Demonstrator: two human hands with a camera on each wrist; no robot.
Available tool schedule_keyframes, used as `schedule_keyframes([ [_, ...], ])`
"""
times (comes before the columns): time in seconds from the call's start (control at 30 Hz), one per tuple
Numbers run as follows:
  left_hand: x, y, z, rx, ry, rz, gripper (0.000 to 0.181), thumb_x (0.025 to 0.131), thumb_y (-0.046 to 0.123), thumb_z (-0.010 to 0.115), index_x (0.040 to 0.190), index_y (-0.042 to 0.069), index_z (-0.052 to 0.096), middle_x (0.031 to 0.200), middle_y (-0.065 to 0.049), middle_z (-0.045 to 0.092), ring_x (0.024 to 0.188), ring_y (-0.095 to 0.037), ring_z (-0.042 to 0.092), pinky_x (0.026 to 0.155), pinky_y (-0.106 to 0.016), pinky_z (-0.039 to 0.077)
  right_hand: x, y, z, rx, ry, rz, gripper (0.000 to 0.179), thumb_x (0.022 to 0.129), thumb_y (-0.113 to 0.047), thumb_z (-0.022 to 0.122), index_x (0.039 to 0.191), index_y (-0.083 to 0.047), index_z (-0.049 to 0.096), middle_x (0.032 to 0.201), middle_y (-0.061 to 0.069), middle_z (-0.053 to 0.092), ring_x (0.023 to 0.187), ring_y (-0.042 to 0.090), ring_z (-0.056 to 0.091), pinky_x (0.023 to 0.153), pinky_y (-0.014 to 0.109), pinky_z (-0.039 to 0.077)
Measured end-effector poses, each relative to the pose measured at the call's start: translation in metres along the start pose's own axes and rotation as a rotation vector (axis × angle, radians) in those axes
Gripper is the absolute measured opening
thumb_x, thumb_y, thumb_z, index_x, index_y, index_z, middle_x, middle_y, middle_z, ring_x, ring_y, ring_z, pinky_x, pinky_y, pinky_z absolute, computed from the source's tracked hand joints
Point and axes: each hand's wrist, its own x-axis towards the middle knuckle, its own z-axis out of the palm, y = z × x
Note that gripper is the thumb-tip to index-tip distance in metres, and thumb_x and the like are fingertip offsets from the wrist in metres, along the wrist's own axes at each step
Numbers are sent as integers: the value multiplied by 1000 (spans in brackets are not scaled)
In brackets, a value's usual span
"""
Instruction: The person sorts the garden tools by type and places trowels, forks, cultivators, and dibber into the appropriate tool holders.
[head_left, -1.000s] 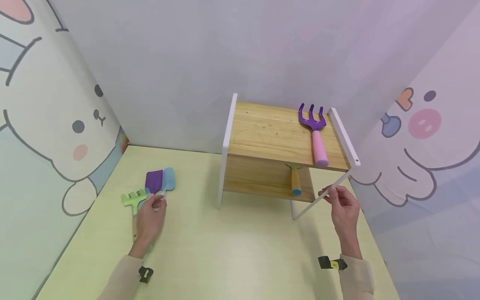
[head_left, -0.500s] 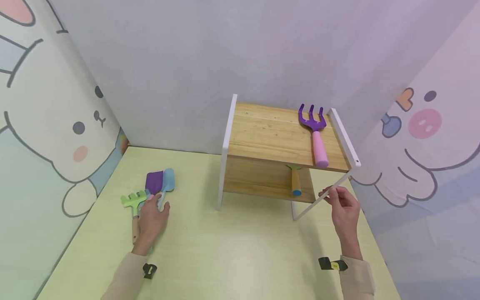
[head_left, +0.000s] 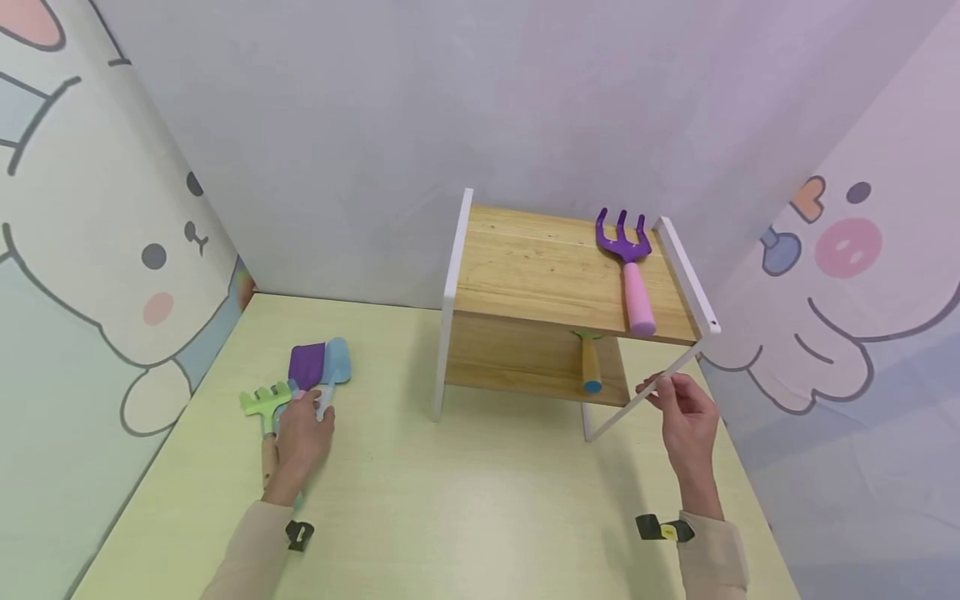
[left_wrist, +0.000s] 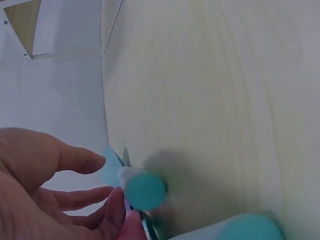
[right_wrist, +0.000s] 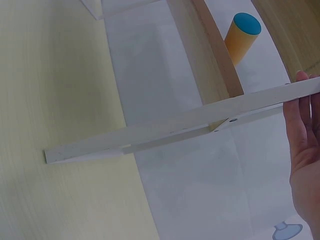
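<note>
My left hand point(head_left: 303, 442) reaches over a group of toy garden tools on the table. Its thumb and fingers stand apart beside a pale handle with a teal end point(left_wrist: 145, 191), and the fingertips reach a pink piece point(left_wrist: 131, 227). Around this hand lie a green rake point(head_left: 264, 402), a purple shovel point(head_left: 307, 367) and a light blue shovel point(head_left: 337, 360); their handles are partly covered. My right hand point(head_left: 688, 425) pinches the white front leg point(right_wrist: 165, 120) of a two-tier wooden shelf point(head_left: 532, 258).
A purple fork point(head_left: 637, 300) with a pink handle lies on the top board's right side. On the lower board is a tool with an orange handle point(head_left: 591, 362), its head mostly hidden. Cartoon-printed cloth walls point(head_left: 337, 167) border the table point(head_left: 450, 517).
My left thumb has spread away from the fingers and the light blue shovel's handle, and the hand has lowered slightly. My right hand and the shelf have stayed in place.
</note>
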Motion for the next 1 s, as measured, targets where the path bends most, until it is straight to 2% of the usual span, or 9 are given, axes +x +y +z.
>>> schedule_keyframes([
  [0.2,3,-1,3,-23,-75,21,42,99,5,57,130,-22,51,116,-39,61,110,-53,58,95,-61,47,-1,0,1,14,22,17,13,102,7,56,102,19,61,92,3,74,84,12,76,80,26,59],
  [0.47,7,-5,8,-166,-195,-84,49,103,16,55,139,-17,47,126,-37,59,116,-50,60,95,-59,50,-2,-1,2,88,-1,-2,11,101,12,54,103,19,62,94,7,74,85,14,76,80,25,59],
  [0.73,10,-4,7,-236,-263,-125,55,105,25,55,144,-13,46,134,-36,58,123,-50,58,105,-62,44,-1,-1,1,64,1,0,11,101,11,55,104,19,62,94,6,75,85,13,76,80,25,59],
  [0.87,10,-6,8,-282,-307,-152,58,106,30,55,145,-13,46,136,-34,58,122,-45,60,107,-56,45,-1,-1,1,73,-2,4,11,101,11,55,103,19,62,94,7,74,85,14,76,80,25,59],
  [1.0,9,-8,10,-345,-340,-191,64,106,36,57,147,-12,44,139,-31,57,112,-34,67,103,-45,49,0,-3,0,66,4,18,11,101,10,55,104,18,63,94,7,74,85,14,76,80,26,59],
])
